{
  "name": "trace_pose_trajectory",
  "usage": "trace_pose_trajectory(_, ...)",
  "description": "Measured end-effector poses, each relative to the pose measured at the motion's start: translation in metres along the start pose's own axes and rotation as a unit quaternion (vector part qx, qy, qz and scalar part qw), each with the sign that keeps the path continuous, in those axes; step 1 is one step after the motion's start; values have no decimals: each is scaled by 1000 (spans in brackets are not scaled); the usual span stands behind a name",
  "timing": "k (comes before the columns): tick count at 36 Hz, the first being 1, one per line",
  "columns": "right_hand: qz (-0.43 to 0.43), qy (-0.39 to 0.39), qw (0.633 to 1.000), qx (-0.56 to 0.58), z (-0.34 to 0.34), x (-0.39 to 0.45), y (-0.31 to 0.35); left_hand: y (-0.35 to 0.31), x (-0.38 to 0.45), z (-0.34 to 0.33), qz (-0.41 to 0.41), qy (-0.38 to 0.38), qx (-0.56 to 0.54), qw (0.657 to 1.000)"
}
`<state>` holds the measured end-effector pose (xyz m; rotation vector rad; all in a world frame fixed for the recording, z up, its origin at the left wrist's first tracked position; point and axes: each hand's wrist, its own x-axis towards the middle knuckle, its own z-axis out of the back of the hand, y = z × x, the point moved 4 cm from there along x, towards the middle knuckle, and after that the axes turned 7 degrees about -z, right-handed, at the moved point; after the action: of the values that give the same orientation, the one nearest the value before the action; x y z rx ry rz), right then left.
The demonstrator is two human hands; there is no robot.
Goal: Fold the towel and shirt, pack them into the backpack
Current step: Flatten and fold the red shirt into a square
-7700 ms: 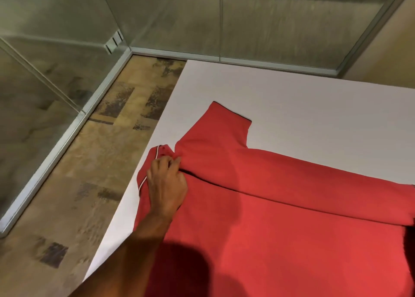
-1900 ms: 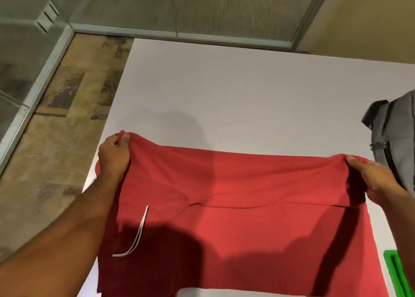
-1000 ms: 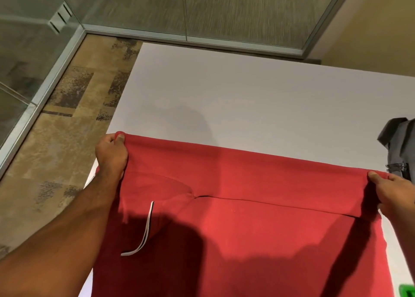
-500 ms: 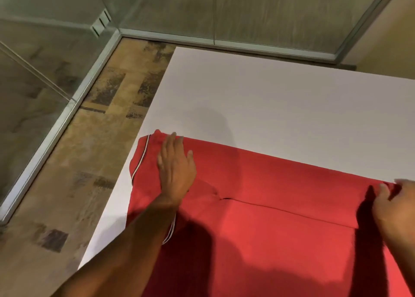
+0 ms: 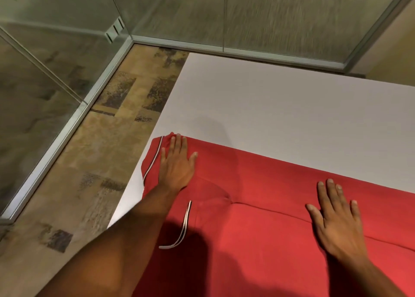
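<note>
1. A red shirt (image 5: 258, 229) lies folded on a white table (image 5: 280, 117), near its left edge. The far fold runs as a straight line across the tabletop, and the cloth runs out of view at the right and near sides.
2. The left hand (image 5: 177, 164) rests flat on the shirt's far left corner, palm down, fingers straight and slightly spread, gripping nothing. Its fingertips reach the far fold line.
3. The right hand (image 5: 336, 220) lies flat on the shirt to the right, palm down, fingers straight and spread, gripping nothing. It sits across a crease where one layer of cloth overlaps another.
4. White piping (image 5: 152, 159) edges the shirt just left of the left hand; a second strip of white piping (image 5: 183, 227) shows beside the left forearm.
5. The towel and the backpack cannot be seen in this view.
6. Beyond the table: patterned brown carpet (image 5: 94, 153) at left, and glass wall panels (image 5: 280, 13) with metal frames along the far side.
</note>
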<state>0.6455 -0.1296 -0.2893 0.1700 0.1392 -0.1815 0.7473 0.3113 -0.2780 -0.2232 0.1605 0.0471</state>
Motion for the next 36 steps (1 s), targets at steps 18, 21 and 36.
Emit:
trace_pose_trajectory(18,-13,15,1000,2,1,-3,5,74,57,33,-8,-113,-218,969)
trace_pose_trajectory(21,-17,10,1000,-1,1,-4,6,76,60,38,14,-73,-281,957)
trace_pose_trajectory(36,-52,6,999,14,8,-2,23,58,51,53,20,-192,-111,975)
